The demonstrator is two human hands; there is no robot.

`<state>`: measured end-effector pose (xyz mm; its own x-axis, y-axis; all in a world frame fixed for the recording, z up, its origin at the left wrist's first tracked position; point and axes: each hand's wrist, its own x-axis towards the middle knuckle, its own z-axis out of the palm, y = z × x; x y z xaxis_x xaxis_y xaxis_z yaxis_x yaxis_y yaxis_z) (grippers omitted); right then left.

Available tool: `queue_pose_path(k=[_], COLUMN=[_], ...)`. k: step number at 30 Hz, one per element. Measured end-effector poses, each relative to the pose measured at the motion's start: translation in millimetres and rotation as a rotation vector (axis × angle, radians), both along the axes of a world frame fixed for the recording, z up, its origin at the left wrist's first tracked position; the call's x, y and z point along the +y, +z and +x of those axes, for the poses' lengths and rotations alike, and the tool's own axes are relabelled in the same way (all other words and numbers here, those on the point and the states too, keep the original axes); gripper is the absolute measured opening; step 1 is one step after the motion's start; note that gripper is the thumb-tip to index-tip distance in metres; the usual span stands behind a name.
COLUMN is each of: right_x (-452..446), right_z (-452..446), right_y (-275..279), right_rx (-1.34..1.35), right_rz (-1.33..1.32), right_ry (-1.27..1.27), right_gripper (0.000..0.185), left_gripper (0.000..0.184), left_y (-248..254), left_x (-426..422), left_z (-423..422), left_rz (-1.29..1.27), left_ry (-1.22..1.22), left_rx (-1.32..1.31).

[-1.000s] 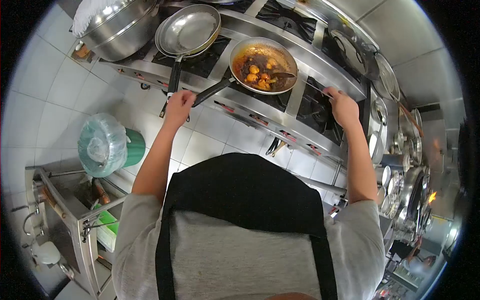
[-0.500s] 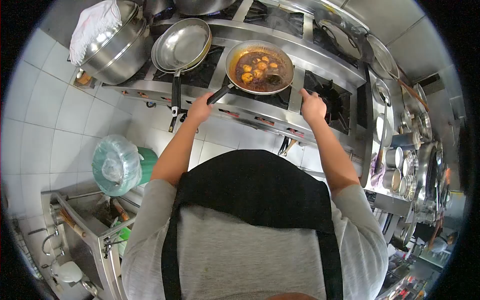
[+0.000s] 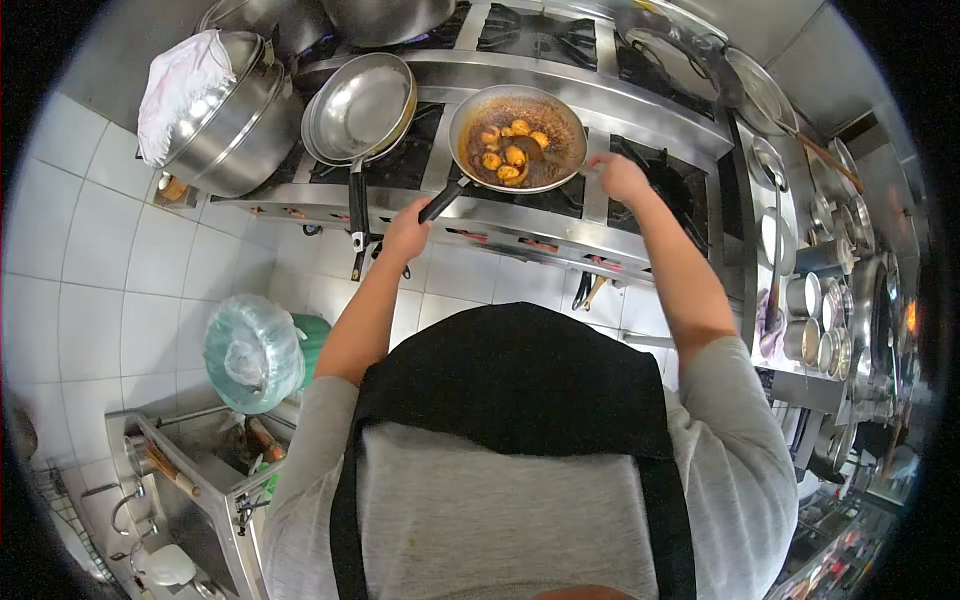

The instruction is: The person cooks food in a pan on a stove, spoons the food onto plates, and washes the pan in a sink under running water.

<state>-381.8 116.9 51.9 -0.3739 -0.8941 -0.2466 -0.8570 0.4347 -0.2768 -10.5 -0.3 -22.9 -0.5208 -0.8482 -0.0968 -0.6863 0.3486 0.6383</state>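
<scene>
A frying pan (image 3: 475, 125) sits over a front burner, holding dark brown sauce and several round, golden pieces that look like eggs (image 3: 515, 156). My left hand (image 3: 407, 232) is closed around the pan's black handle (image 3: 444, 201). At the pan's right rim, my right hand (image 3: 618, 177) grips the thin end of a cooking spoon (image 3: 536, 150). The spoon's head lies among the golden pieces, partly covered in sauce, so its exact shape is unclear.
Stacked frying pans (image 3: 365, 105) rest on the burner to the left, handles jutting forward. Beside them stands a large steel pot (image 3: 235, 140) with a white cloth (image 3: 185, 95). A lined green bin (image 3: 255, 355) is on the floor. Steel containers (image 3: 803, 295) line the right counter.
My right hand has moved up and left, closer to the pan rim. The golden pieces have shifted and gathered, and the sauce has been stirred. My left hand keeps hold of the handle.
</scene>
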Motion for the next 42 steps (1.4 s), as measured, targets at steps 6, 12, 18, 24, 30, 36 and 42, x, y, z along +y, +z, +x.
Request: queue_pose_path(k=[6,12,18,24,30,36,42], right_x=[-18,-46,-29,-32,-50,-24,-23], right_z=[9,-23,-18,-7,6,19,28], right_y=[78,59,59,91,5,35,9], right_rx=[0.404,0.464,0.437,-0.002,0.149,0.214,0.192], right_rz=[-0.04,-0.089,0.114,0.392,0.053,0.146,0.085], right_ry=[0.027,0.088,0.081,0.125,0.167,0.069,-0.033], right_gripper=[0.04,0.036,0.026,0.023,0.027,0.027,0.027], left_gripper=[0.043,0.051,0.052,0.051,0.053,0.055,0.054], left_y=[0,-2,9,13,1,2,6], left_x=[0,-2,1,5,0,-3,-5], left_z=[3,4,1,3,5,8,7], left_rz=[0.02,0.056,0.088,0.042,0.036,0.042,0.075], left_ry=[-0.003,-0.028,-0.025,-0.023,-0.022,-0.034,-0.053], left_rx=[-0.033,-0.205,-0.244,-0.24,-0.238,-0.259,-0.259])
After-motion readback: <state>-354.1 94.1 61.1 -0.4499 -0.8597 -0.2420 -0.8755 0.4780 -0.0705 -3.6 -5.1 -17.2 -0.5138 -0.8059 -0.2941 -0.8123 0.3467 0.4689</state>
